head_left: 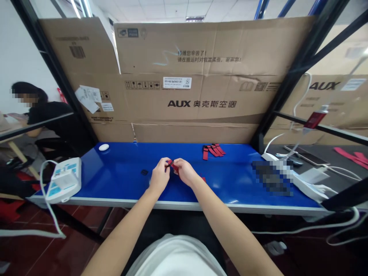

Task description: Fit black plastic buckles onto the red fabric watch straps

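Note:
Over the blue table, both hands meet at one small piece of work. My left hand [161, 173] is closed in a pinch on a small black buckle [170, 163]. My right hand [184, 171] pinches a red strap [174, 167] right beside it, and the two parts touch. Fingers hide most of the join, so how far the strap runs through the buckle cannot be seen. Left of my left hand lies a loose black buckle [144, 172]. Several red straps with black parts [213, 151] lie fanned out beyond my right hand. A red scrap [204, 179] shows beside my right wrist.
A cardboard panel [201, 92] walls off the back of the blue table [115, 184]. A white power strip [64, 180] sits at the left end, near a round white object [104, 147]. A blurred dark object [271, 178] and another white strip [304, 188] occupy the right end. A seated person [54, 119] works at left.

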`<state>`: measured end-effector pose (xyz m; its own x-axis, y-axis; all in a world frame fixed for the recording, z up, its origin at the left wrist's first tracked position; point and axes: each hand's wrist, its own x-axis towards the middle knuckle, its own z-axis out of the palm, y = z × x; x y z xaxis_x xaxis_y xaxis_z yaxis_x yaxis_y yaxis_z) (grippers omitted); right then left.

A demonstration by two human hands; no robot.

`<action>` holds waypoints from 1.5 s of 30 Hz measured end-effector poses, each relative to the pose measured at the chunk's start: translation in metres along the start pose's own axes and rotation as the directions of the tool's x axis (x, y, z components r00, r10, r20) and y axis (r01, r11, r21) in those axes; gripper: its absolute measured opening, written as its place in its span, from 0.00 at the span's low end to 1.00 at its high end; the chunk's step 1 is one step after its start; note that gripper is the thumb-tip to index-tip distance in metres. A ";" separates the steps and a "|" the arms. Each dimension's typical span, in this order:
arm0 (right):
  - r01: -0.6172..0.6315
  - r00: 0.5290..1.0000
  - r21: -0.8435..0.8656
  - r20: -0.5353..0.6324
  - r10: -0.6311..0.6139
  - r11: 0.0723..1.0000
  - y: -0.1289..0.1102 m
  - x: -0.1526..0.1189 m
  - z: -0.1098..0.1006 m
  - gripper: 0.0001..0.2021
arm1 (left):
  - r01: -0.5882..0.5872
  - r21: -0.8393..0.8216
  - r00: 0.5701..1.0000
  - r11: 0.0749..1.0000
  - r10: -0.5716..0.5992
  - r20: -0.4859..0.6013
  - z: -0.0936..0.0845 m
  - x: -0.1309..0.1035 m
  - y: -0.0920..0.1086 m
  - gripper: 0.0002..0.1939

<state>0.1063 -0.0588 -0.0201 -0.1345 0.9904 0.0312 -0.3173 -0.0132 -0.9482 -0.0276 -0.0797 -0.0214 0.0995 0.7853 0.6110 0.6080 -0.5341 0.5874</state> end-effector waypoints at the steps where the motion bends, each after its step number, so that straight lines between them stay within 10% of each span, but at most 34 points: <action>1: 0.005 1.000 0.018 -0.004 -0.005 1.000 0.001 0.000 0.001 0.08 | -0.014 0.018 1.000 1.000 0.014 0.015 0.001 -0.001 0.000 0.16; 7: 0.098 0.995 -0.140 0.017 -0.097 0.985 0.001 0.008 -0.009 0.11 | -0.074 0.130 0.991 0.989 0.058 0.124 -0.017 0.002 -0.002 0.17; 10: 0.111 0.994 -0.200 0.003 -0.112 0.974 -0.006 0.018 -0.026 0.12 | 0.138 0.477 0.984 0.868 -0.177 0.037 -0.044 0.008 -0.016 0.09; 15: 0.123 0.992 -0.243 0.006 -0.125 0.962 -0.022 0.033 -0.048 0.13 | 0.384 0.612 0.824 0.691 -0.556 0.110 -0.075 0.018 -0.046 0.19; 19: 0.125 0.992 -0.310 0.065 -0.110 0.943 -0.025 0.037 -0.046 0.12 | 0.351 0.530 0.773 0.772 -0.559 0.301 -0.068 0.036 -0.055 0.14; 26: 0.215 0.977 -0.764 0.178 -0.122 0.608 -0.016 0.047 -0.030 0.02 | 0.376 0.448 0.700 0.811 -0.565 0.436 -0.040 0.099 -0.066 0.15; 34: 0.159 0.987 -0.881 0.160 -0.036 0.445 -0.020 0.065 -0.025 0.07 | 0.399 -0.013 0.806 0.917 -0.344 0.482 -0.006 0.108 -0.072 0.17; 45: 0.116 0.984 -0.839 0.169 0.053 0.531 -0.020 0.119 -0.051 0.06 | 0.387 -0.433 0.855 0.814 -0.141 0.499 0.028 0.120 -0.105 0.17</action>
<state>0.1449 0.0661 -0.0135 -0.3081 0.9507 0.0345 0.6038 0.2234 -0.7652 -0.0569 0.0791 -0.0248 0.3926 0.9029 0.1748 0.1924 -0.2665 0.9444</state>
